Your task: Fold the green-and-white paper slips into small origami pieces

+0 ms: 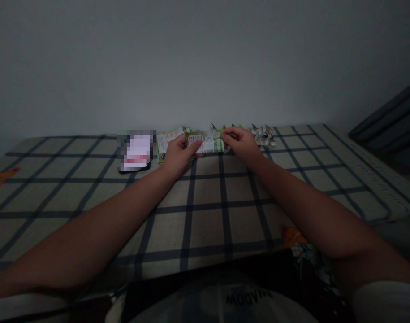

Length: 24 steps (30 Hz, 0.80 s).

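Observation:
Between my two hands a green and white printed packet (212, 145) lies nearly flat, just above or on the cloth. My left hand (179, 154) is closed on its left end, thumb on top. The fingertips of my right hand (240, 142) pinch its right end near the upper corner. Just left of my left hand lies another green and white packet (167, 142) with small print. Beyond and to the right of my right hand is a heap of small shiny wrapped pieces (263, 136), partly hidden by that hand.
A phone (135, 151), its lit screen blurred out, lies to the left. Everything rests on a checked tablecloth (205, 188) reaching a pale wall (205, 63). A dark slatted object (389, 121) stands beyond the right edge.

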Each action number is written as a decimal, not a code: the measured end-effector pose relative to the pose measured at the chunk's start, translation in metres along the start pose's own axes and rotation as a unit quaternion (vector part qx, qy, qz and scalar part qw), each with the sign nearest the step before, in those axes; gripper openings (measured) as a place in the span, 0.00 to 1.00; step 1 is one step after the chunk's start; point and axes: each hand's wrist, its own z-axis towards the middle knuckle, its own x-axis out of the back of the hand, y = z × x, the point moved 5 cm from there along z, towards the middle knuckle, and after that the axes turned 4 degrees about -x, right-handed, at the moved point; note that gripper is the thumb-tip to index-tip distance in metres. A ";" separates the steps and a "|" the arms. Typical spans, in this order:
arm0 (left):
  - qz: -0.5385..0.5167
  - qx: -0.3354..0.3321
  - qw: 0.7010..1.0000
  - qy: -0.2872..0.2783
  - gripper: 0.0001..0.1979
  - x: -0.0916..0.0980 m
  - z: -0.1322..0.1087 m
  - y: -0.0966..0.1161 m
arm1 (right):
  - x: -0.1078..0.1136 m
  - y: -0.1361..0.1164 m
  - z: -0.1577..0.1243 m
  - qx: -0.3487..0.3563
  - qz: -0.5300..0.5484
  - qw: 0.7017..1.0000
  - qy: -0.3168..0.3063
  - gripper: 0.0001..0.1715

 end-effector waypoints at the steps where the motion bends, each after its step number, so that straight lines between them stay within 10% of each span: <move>1: 0.005 0.000 1.000 -0.001 0.18 0.000 0.000 0.001 | 0.000 0.000 0.000 0.002 -0.003 1.000 0.001 0.15; 24: 0.196 -0.007 0.970 -0.146 0.20 -0.008 -0.009 0.000 | -0.007 -0.025 -0.010 0.046 -0.122 0.990 -0.048 0.13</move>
